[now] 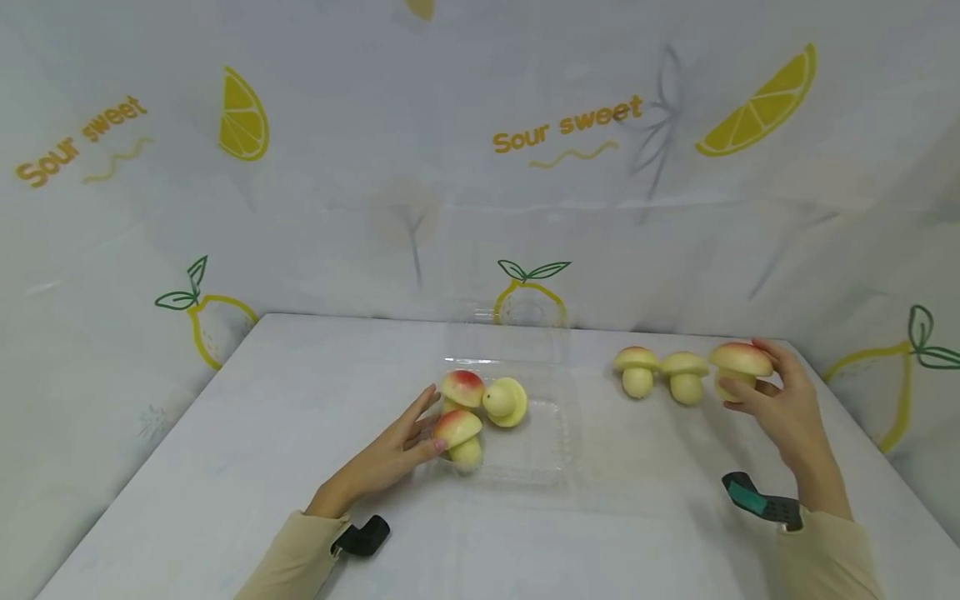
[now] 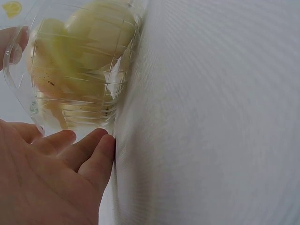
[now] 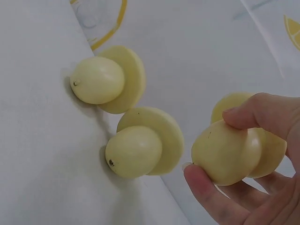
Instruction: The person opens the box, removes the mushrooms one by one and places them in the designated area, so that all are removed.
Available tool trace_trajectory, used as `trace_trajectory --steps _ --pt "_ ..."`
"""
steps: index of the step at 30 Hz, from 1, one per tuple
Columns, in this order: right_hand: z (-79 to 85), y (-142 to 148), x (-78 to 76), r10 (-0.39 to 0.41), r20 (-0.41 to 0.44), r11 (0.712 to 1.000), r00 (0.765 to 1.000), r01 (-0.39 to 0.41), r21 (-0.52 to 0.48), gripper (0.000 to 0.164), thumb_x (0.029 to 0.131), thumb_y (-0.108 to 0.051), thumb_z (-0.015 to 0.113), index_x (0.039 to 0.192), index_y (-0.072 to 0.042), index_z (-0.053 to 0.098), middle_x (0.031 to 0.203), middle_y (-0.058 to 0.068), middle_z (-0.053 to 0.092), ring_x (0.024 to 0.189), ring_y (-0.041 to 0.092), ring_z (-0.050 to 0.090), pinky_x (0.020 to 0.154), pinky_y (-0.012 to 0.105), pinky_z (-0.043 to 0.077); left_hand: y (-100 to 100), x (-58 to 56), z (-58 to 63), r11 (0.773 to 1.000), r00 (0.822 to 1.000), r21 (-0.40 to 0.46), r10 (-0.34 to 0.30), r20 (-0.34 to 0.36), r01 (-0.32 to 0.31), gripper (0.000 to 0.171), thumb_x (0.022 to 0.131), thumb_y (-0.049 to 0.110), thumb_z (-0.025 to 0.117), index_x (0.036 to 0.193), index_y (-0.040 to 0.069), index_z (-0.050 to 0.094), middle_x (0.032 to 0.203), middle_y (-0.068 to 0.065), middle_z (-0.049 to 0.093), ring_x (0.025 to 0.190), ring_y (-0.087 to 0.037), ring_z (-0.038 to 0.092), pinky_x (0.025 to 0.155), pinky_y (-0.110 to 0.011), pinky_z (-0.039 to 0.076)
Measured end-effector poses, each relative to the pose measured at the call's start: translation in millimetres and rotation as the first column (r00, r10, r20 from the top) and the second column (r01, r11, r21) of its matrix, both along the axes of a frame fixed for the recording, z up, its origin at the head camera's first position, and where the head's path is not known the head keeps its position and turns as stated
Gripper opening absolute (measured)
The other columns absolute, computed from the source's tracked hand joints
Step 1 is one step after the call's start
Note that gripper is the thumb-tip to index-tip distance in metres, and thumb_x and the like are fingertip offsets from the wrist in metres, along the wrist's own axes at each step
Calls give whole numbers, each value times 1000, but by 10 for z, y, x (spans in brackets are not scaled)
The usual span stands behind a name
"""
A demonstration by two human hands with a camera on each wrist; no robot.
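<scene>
My right hand [image 1: 783, 408] pinches the stem of a toy mushroom [image 1: 740, 358], pale yellow with a red-blushed cap, between thumb and fingers. In the right wrist view this held mushroom [image 3: 227, 152] appears raised off the table. To its left stand two similar mushrooms, a nearer one [image 3: 136, 150] and a farther one [image 3: 98, 80]. My left hand [image 1: 390, 458] rests its fairly straight fingers against the left side of a clear plastic clamshell box [image 1: 525, 477], thumb at the rim. Inside are three mushrooms: two red-capped ones [image 1: 462, 387] at the left and one lying [image 1: 506, 402] stem toward me.
The box's clear lid [image 1: 506, 340] stands open at the back. Everything is on a white-covered table [image 1: 225, 467]. Behind it hangs a pale cloth [image 1: 337, 167] printed with lemons. Dark straps [image 1: 761, 502] are on both wrists.
</scene>
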State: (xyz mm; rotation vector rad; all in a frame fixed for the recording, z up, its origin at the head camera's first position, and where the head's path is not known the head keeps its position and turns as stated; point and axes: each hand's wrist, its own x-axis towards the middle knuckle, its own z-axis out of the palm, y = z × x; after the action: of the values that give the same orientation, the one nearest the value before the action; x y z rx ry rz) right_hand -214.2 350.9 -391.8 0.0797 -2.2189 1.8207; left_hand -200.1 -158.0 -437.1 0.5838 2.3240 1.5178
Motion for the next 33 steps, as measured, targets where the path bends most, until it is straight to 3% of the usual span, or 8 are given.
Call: trace_trajectory --steps 6,10,14,17,21,27,33 --pt "-66 59 -19 -59 31 988 998 54 142 76 91 -1 68 153 -3 22 118 -18 36 81 -9 63 63 18 59 7 -13 -31 1000 1000 -11 -5 -21 4 89 99 34 61 161 17 0 168 -9 11 151 -34 25 121 -55 26" --pt "-99 110 -45 -97 57 974 994 82 212 79 92 -5 69 155 -5 20 117 -18 32 82 -10 61 65 20 60 5 -19 -42 1000 1000 -12 0 -19 0 89 99 34 61 161 18 0 168 -8 12 151 -34 25 121 -55 26" --pt "-113 172 -84 -120 81 955 990 92 281 80 94 -11 67 157 -5 17 131 11 34 81 -11 60 66 21 61 1 -9 -25 1000 1000 -10 1 -16 -2 89 99 34 61 161 18 0 168 -7 12 151 -33 25 121 -54 27" --pt "-122 205 -117 -137 105 938 985 95 334 82 97 -16 65 158 -2 13 143 32 22 79 -15 55 66 17 59 0 -2 -9 1000 1000 -11 -2 -18 2 89 99 34 61 161 17 0 168 -7 12 151 -34 25 121 -55 27" --pt "-133 234 -155 -159 127 927 979 104 360 82 97 -19 63 157 1 12 146 38 19 78 -17 52 64 13 57 -2 -10 -14 1000 1000 -16 -5 -21 5 88 100 34 60 161 17 0 168 -8 12 151 -35 25 121 -56 26" --pt "-170 273 -202 -177 118 911 977 117 396 82 97 -20 64 155 6 13 141 37 26 74 -19 50 60 12 55 -7 -11 -21 1000 1000 -14 -2 -20 2 88 99 34 61 161 17 0 168 -8 11 151 -35 26 121 -56 26" --pt "-207 324 -239 -168 151 898 974 88 430 83 97 -23 62 155 7 10 147 44 22 73 -24 45 58 12 54 -6 -17 -19 1000 1000 -20 4 -19 -4 89 99 35 61 161 18 -1 168 -7 12 151 -33 25 121 -55 26"
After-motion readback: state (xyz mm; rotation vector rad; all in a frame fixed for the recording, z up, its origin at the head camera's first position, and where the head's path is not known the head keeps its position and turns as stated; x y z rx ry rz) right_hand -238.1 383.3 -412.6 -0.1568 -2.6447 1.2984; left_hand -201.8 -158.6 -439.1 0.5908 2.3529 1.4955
